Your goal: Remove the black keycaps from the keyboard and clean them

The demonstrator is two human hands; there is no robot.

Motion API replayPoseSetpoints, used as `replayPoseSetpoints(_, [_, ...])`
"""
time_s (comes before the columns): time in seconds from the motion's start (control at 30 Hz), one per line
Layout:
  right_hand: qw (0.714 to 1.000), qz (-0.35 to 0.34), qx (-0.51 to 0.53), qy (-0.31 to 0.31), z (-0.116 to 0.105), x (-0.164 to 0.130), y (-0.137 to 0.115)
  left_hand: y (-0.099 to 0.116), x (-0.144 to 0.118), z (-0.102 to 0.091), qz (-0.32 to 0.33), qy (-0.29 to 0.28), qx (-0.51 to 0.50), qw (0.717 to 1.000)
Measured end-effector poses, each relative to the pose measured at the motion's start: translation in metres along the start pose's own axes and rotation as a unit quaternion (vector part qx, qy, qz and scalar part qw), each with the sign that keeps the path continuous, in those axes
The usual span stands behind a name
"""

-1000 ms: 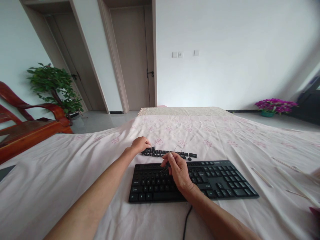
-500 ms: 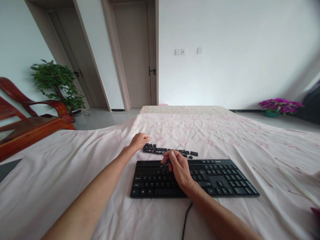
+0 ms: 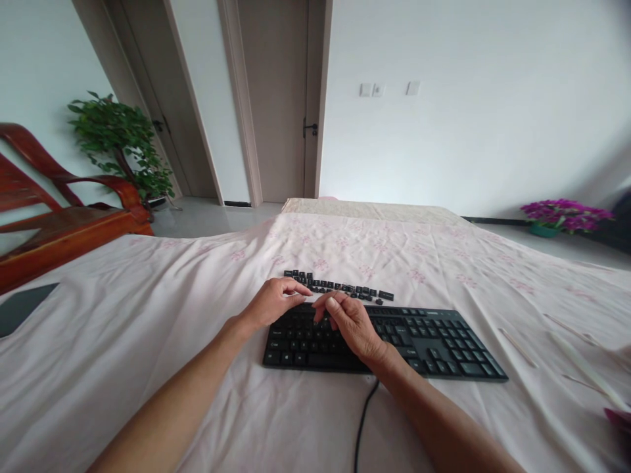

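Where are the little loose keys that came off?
In the head view, the loose keycaps lie in a row on the pink cloth, just behind the keyboard, past both hands.

Hands: two – left hand (image 3: 273,303) and right hand (image 3: 351,324), both over the near-left part of the keyboard.
Keyboards: one – black keyboard (image 3: 434,341), one black cable (image 3: 362,427) leaving its near edge.
Loose keycaps: one row of loose keycaps (image 3: 340,288) just beyond the keyboard; individual caps too small to count exactly.
Thin sticks: at least three – thin sticks (image 3: 516,348) on the cloth at the right.
Cloths: one patterned cloth (image 3: 148,328).
Wooden chairs: one wooden chair (image 3: 64,217).
Green plants: one green plant (image 3: 121,141).
Flower pots: one purple flower pot (image 3: 562,215).
Doors: two doors (image 3: 276,98).
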State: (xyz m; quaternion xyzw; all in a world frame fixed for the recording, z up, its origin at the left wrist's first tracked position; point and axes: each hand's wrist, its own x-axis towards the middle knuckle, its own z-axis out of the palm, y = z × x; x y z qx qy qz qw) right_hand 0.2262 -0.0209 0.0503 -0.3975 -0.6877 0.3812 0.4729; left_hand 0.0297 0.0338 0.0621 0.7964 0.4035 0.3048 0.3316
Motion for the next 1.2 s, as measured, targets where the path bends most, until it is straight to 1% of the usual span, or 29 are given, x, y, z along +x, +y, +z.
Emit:
replayPoseSetpoints(0.17, [0.999, -0.005, -0.024, -0.033, 0.001, 0.001, 0.000, 0.003, -0.001, 0.006, 0.042, -0.083, -0.016, 0.996])
replayPoseSetpoints(0.23, [0.997, -0.015, -0.044, -0.055, 0.001, 0.003, -0.001, 0.003, -0.002, 0.009, 0.062, -0.103, -0.005, 0.993])
replayPoseSetpoints(0.37, [0.987, -0.064, -0.107, -0.103, 0.003, 0.006, -0.003, -0.002, -0.001, 0.014, 0.089, -0.116, 0.014, 0.989])
replayPoseSetpoints(0.5, [0.965, -0.109, -0.194, -0.137, 0.008, 0.009, -0.001, -0.008, -0.001, 0.016, 0.114, -0.126, 0.023, 0.985])
replayPoseSetpoints(0.57, [0.957, -0.125, -0.217, -0.145, 0.009, 0.010, 0.000, -0.010, -0.001, 0.017, 0.123, -0.127, 0.035, 0.984])
replayPoseSetpoints(0.7, [0.956, -0.140, -0.216, -0.139, 0.010, 0.011, 0.002, -0.011, -0.003, 0.018, 0.122, -0.116, 0.058, 0.984])
replayPoseSetpoints(0.8, [0.951, -0.148, -0.234, -0.136, 0.011, 0.010, 0.003, -0.009, -0.003, 0.017, 0.136, -0.127, 0.070, 0.980])
replayPoseSetpoints(0.9, [0.950, -0.144, -0.243, -0.133, 0.013, 0.007, 0.005, -0.008, -0.003, 0.016, 0.146, -0.121, 0.078, 0.979])
replayPoseSetpoints(0.97, [0.960, -0.125, -0.215, -0.124, 0.014, 0.006, 0.007, -0.009, -0.003, 0.017, 0.149, -0.111, 0.076, 0.980])
replayPoseSetpoints(1.07, [0.985, -0.077, -0.139, -0.072, 0.012, 0.005, 0.007, -0.009, -0.003, 0.018, 0.151, -0.095, 0.065, 0.982])
replayPoseSetpoints(1.2, [0.996, -0.052, -0.070, -0.027, 0.011, 0.002, 0.001, -0.004, -0.003, 0.016, 0.165, -0.104, 0.049, 0.980])
